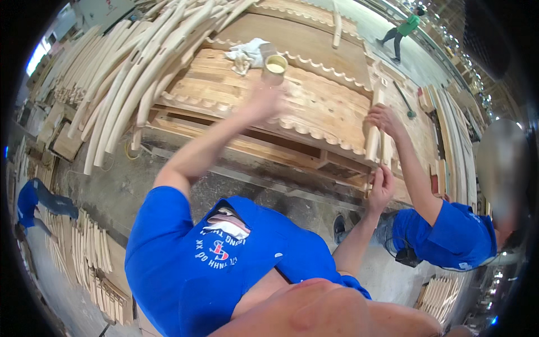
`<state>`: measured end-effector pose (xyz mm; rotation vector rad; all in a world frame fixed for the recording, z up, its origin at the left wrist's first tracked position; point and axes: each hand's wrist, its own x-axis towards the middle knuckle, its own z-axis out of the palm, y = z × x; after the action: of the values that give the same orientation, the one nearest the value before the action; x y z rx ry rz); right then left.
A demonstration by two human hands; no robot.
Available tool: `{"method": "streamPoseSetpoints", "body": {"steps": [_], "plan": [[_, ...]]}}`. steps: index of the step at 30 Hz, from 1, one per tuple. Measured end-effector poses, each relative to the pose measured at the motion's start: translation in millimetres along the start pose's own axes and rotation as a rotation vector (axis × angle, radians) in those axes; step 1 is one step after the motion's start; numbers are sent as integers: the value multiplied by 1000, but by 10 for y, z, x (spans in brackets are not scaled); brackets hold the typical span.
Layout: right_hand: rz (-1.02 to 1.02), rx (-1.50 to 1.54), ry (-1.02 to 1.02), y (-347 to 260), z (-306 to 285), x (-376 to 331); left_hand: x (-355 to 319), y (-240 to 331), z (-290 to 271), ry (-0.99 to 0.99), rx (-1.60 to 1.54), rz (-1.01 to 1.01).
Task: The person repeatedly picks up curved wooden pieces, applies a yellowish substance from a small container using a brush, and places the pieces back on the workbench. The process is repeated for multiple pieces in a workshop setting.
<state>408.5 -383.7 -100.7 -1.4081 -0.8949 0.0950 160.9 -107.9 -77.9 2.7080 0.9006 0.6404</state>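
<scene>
My left hand [268, 101] is smeared by motion over the wooden bench, just on the near side of an open can [275, 67] with pale contents. Whether its fingers touch the can, I cannot tell. My right hand [383, 188] has its fingers pinched together at the near end of some pale wooden pieces, by a small slim thing too blurred to name. Farther up, a co-worker's hand [383, 117] rests on a long pale wooden piece [371, 144] lying across the bench's right part. Behind the can lies a crumpled white cloth [246, 55].
Scalloped wooden strips [314, 130] edge the bench top. Many curved wooden pieces [135, 73] are heaped at the left. A dark-green-headed tool [411, 114] lies at the right. The co-worker in blue [449, 236] stands close on my right; a person in green [409, 25] is far off.
</scene>
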Motion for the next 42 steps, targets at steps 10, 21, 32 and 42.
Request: {"method": "streamPoseSetpoints", "body": {"steps": [10,21,32,42], "plan": [[-432,-969,-464,-466,1979,1150,-2216,-1979,-1758,-70,705,-843],[-590,-1574,-744,-470,3489,1728,-2263,-2076,-1954,251,1,-691],[91,-868,-870,399,3121,1770,-2124,-840,-688,276,-1073,-767],[-315,-893,-535,400,2961,1556,-2041,-628,81,245,-637,-659]]}}
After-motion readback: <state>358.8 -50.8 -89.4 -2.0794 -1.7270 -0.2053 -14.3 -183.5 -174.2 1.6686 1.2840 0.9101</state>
